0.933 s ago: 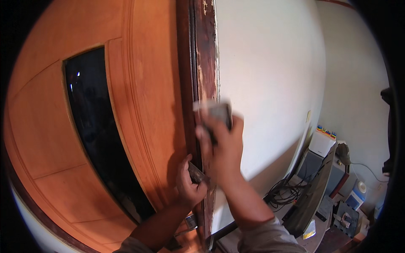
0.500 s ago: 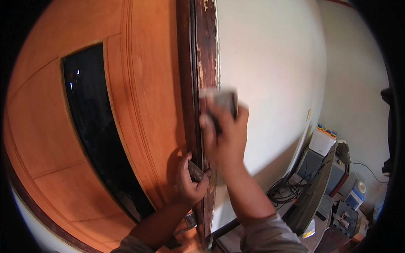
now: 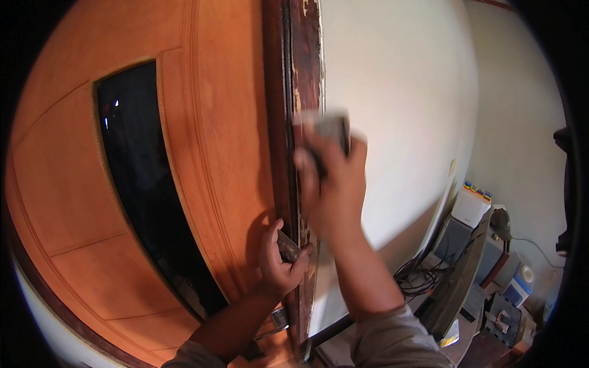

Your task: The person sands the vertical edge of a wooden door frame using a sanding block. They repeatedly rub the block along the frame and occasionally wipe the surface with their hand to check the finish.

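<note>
My right hand (image 3: 336, 190) is closed round a dark grey block with a pale edge (image 3: 331, 132), blurred by motion, against the dark brown door frame (image 3: 305, 67). Paint on that frame is chipped, with bare patches. Lower down, my left hand (image 3: 281, 264) rests at the frame's inner edge beside the orange wooden door (image 3: 227, 135). Its thumb and fingers hold a small dark flat piece (image 3: 287, 246), whose kind I cannot make out. The door's metal handle (image 3: 279, 319) shows below my left wrist.
A long dark glass panel (image 3: 147, 184) is set in the door. White wall (image 3: 399, 92) runs along the frame's right side. At lower right are coiled black cables (image 3: 420, 276), a flat screen (image 3: 457, 282), a white box (image 3: 471, 205) and a white-and-blue bottle (image 3: 520, 285).
My right hand and its block have moved slightly up along the frame. My left hand stays at the same place on the frame. The whole view has shifted a little.
</note>
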The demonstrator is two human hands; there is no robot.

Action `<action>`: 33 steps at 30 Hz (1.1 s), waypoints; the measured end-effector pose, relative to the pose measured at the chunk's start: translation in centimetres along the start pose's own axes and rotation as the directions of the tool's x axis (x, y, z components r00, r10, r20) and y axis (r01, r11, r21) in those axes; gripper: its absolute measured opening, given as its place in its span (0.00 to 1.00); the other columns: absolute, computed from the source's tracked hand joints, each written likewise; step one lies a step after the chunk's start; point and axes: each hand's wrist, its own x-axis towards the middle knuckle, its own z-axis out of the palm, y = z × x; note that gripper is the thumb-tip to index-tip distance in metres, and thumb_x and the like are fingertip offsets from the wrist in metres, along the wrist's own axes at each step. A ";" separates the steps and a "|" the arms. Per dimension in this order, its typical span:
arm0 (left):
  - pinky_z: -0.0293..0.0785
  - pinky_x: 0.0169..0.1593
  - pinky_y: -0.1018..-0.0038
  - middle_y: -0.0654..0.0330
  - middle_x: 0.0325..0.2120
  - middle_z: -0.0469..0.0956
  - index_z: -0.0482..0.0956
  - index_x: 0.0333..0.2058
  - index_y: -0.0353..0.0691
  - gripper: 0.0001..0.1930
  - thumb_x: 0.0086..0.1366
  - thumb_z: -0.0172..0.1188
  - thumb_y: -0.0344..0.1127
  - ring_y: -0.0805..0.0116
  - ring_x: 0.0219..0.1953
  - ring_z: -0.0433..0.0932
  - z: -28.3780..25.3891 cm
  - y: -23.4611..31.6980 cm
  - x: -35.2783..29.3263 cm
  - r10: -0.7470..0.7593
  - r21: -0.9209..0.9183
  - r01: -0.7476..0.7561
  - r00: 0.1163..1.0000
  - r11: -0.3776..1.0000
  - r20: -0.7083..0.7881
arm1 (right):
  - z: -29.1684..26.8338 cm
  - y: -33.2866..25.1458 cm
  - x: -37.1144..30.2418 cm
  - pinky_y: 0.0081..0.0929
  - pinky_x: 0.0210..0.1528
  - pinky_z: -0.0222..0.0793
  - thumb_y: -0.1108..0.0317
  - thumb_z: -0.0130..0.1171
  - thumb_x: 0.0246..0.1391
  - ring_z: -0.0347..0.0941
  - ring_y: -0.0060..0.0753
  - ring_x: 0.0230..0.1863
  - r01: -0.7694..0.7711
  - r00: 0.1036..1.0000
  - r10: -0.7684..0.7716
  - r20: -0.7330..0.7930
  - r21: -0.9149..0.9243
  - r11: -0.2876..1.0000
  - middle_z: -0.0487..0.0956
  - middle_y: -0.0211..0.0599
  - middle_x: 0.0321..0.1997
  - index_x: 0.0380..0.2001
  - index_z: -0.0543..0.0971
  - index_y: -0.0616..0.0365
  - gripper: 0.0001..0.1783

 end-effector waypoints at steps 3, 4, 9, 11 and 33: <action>0.67 0.69 0.62 0.37 0.60 0.70 0.59 0.68 0.21 0.42 0.59 0.73 0.25 0.52 0.63 0.73 0.1 0.3 0.1 0.051 0.138 -0.049 0.999 0.989 -0.008 | -1.9 -0.5 -5.4 0.49 0.47 0.77 0.70 0.75 0.53 0.79 0.62 0.48 -0.043 0.995 0.041 0.088 0.021 0.999 0.76 0.58 0.53 0.56 0.84 0.42 0.26; 0.67 0.69 0.62 0.38 0.60 0.70 0.60 0.67 0.22 0.43 0.59 0.75 0.26 0.53 0.63 0.73 0.2 0.3 0.3 0.044 0.133 -0.043 0.999 0.990 0.000 | -2.0 -0.3 -5.6 0.48 0.47 0.77 0.70 0.75 0.52 0.79 0.62 0.49 -0.039 0.995 0.037 0.092 0.024 0.999 0.76 0.59 0.54 0.56 0.84 0.42 0.26; 0.69 0.68 0.62 0.42 0.59 0.72 0.62 0.66 0.23 0.47 0.54 0.83 0.31 0.54 0.62 0.74 0.5 0.7 0.2 -0.069 -0.052 0.067 0.997 0.996 -0.040 | 0.3 0.1 1.0 0.49 0.44 0.76 0.69 0.73 0.56 0.78 0.64 0.44 0.008 1.000 -0.008 0.006 0.020 1.000 0.75 0.56 0.51 0.53 0.85 0.44 0.21; 0.70 0.66 0.61 0.42 0.58 0.72 0.62 0.66 0.24 0.48 0.54 0.84 0.34 0.53 0.60 0.75 0.3 0.9 0.0 -0.066 0.062 0.068 0.997 0.996 -0.025 | 0.9 0.0 2.8 0.50 0.43 0.75 0.68 0.72 0.57 0.78 0.64 0.43 0.038 0.999 -0.037 -0.022 0.070 0.997 0.75 0.56 0.50 0.53 0.84 0.44 0.20; 0.76 0.59 0.62 0.46 0.50 0.76 0.65 0.62 0.25 0.44 0.54 0.83 0.36 0.55 0.53 0.79 -0.3 -1.7 -5.8 -0.083 0.236 0.082 0.997 0.968 -0.005 | -2.4 -1.0 -7.4 0.46 0.48 0.77 0.68 0.74 0.54 0.78 0.63 0.49 -0.050 0.992 0.043 0.120 0.057 0.997 0.75 0.58 0.53 0.56 0.84 0.43 0.24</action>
